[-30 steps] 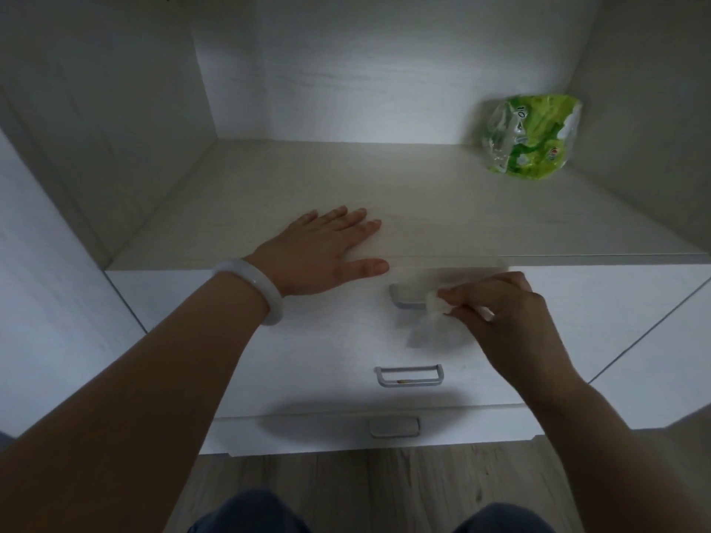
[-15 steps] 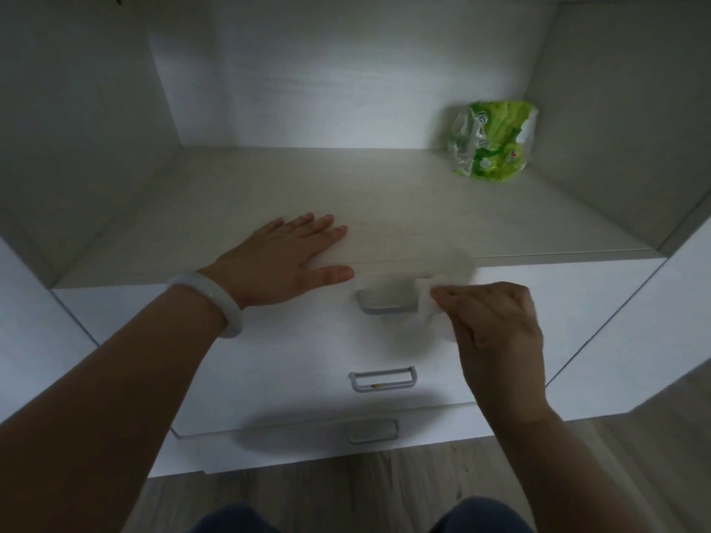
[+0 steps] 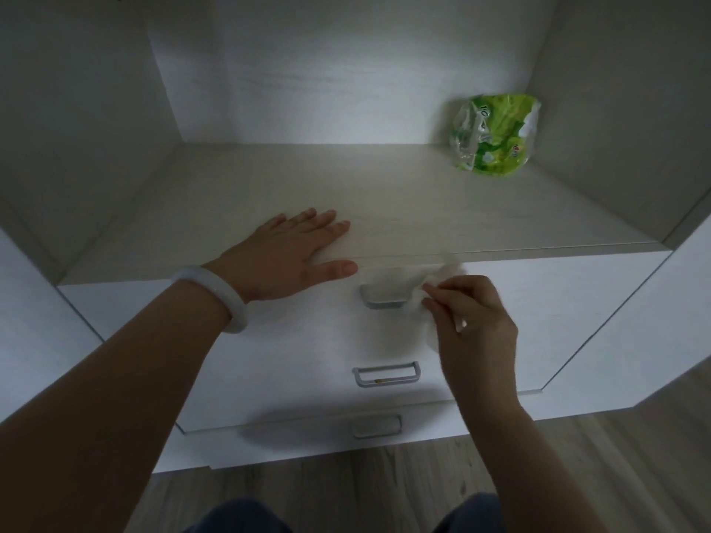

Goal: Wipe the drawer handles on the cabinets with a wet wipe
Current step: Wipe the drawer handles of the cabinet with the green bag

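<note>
A white cabinet has three drawers stacked below an open shelf. The top drawer's metal handle [image 3: 383, 298] is partly covered by a white wet wipe [image 3: 431, 280], blurred with motion. My right hand [image 3: 471, 321] pinches the wipe at the handle's right end. My left hand [image 3: 292, 255] lies flat with straight fingers on the front edge of the shelf [image 3: 423, 209], just left of the handle. The middle handle [image 3: 386, 374] and the bottom handle [image 3: 376, 425] are uncovered below.
A green wet-wipe pack [image 3: 494, 134] stands at the back right of the shelf. Cabinet side walls rise left and right. Wooden floor [image 3: 384, 486] and my knees show at the bottom.
The wipe has spread leftward over the top handle while my right hand stays at its right end. My left hand has kept its place on the shelf edge. The camera shifted slightly.
</note>
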A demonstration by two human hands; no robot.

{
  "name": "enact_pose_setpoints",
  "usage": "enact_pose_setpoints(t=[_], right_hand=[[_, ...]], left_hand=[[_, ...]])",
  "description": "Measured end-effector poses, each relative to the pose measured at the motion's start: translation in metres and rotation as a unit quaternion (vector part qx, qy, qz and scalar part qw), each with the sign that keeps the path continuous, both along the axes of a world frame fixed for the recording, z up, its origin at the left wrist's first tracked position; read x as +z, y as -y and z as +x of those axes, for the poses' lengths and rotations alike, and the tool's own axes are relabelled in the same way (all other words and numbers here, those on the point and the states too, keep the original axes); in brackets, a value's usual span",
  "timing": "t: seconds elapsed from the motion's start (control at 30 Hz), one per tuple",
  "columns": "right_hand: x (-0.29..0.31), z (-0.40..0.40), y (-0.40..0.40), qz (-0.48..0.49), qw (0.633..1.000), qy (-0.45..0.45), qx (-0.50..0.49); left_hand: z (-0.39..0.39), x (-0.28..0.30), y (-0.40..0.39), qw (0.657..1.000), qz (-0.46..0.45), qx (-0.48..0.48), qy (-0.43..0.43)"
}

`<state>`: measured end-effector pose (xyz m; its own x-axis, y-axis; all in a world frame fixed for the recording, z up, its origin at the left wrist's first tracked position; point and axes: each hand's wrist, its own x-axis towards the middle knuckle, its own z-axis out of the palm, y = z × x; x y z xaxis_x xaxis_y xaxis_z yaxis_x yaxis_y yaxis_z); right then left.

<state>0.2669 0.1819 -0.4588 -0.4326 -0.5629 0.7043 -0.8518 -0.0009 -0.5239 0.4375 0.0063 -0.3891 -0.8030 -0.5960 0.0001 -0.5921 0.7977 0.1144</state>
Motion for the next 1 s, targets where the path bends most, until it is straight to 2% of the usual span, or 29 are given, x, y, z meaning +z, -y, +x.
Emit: enact_pose_setpoints(t=[0.1, 0.2, 0.3, 0.4, 0.47, 0.53, 0.63, 0.83, 1.0], right_hand=[[0.0, 0.007, 0.001, 0.023, 0.999, -0.034, 0.034], [0.002, -0.011, -0.006, 0.004, 1.0, -0.027, 0.002], [-0.002, 0.001, -0.007, -0.001, 0.999, 0.047, -0.015], [-0.006, 0.033, 0.006, 0.029, 0.991, 0.12, 0.059], [-0.003, 0.031, 0.006, 0.028, 0.993, 0.087, 0.079], [0.0, 0.012, -0.001, -0.005, 0.999, 0.035, 0.009], [0.005, 0.003, -0.01, -0.006, 0.998, 0.031, -0.048], [0.009, 0.046, 0.022, 0.083, 0.99, 0.053, 0.097], [0.021, 0.014, 0.001, 0.076, 0.996, -0.054, 0.013]], left_hand=[[0.0, 0.0, 0.0, 1.0, 0.002, 0.002, 0.0], [0.0, 0.0, 0.0, 1.0, 0.002, 0.0, 0.003], [0.0, 0.002, -0.001, 1.0, 0.001, 0.001, 0.009], [0.0, 0.002, -0.002, 1.0, -0.005, 0.002, 0.014], [0.001, 0.004, -0.003, 1.0, -0.003, 0.004, 0.016], [0.0, 0.006, -0.006, 1.0, 0.005, 0.005, 0.018], [-0.001, 0.007, -0.008, 1.0, 0.007, 0.007, 0.011], [0.001, 0.009, -0.01, 1.0, 0.008, 0.008, 0.015], [0.0, 0.007, -0.008, 1.0, -0.002, 0.01, 0.009]])
